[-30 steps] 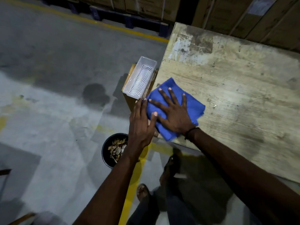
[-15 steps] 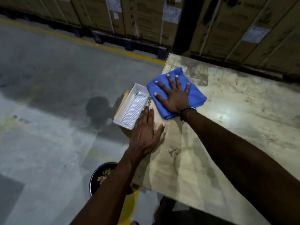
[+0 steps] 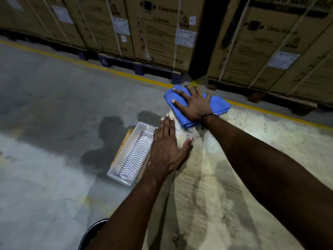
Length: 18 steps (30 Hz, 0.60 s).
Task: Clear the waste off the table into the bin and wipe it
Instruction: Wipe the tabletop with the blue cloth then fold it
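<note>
— Pressing flat, fingers spread, the right hand (image 3: 193, 104) pins the blue cloth (image 3: 217, 105) at the desk's (image 3: 234, 168) far left corner.
— Left hand (image 3: 166, 145)?
— Open too, flat on the desk edge nearer in, holding nothing; unwiped desk lies rightward.

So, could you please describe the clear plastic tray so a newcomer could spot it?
Start at the worn table and find its left edge. The tray sits just beyond it, beside the left hand. It alone is see-through, with a white wavy-ribbed insert.
</note>
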{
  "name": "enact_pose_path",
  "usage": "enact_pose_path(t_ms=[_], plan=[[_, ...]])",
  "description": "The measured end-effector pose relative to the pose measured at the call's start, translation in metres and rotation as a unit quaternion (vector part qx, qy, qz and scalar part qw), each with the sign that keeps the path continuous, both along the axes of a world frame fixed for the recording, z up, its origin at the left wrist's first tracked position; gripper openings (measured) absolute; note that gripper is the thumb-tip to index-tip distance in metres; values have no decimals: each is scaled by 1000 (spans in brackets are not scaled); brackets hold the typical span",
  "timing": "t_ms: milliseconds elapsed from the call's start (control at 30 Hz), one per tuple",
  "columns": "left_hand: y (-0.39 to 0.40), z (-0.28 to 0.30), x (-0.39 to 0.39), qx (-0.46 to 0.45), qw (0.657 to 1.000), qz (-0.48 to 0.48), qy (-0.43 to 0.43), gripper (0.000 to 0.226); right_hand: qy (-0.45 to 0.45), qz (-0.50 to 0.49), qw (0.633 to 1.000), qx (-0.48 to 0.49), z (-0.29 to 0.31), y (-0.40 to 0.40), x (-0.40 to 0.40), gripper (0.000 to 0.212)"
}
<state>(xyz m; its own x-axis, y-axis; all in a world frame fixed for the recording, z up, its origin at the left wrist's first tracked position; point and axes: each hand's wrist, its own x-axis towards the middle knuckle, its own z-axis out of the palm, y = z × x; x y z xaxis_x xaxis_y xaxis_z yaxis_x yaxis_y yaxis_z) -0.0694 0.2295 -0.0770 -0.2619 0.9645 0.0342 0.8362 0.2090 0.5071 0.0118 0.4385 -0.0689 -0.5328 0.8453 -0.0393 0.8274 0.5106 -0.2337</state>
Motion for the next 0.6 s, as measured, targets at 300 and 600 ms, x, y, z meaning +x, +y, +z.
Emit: enact_pose_path(t_ms=[300, 600], plan=[[36, -6, 2, 5, 997, -31, 68, 97, 5, -64, 998, 9, -1, 19, 60, 70], [36, -1, 21, -10, 997, -33, 70, 100, 17, -254, 967, 3, -4, -12, 170, 65]])
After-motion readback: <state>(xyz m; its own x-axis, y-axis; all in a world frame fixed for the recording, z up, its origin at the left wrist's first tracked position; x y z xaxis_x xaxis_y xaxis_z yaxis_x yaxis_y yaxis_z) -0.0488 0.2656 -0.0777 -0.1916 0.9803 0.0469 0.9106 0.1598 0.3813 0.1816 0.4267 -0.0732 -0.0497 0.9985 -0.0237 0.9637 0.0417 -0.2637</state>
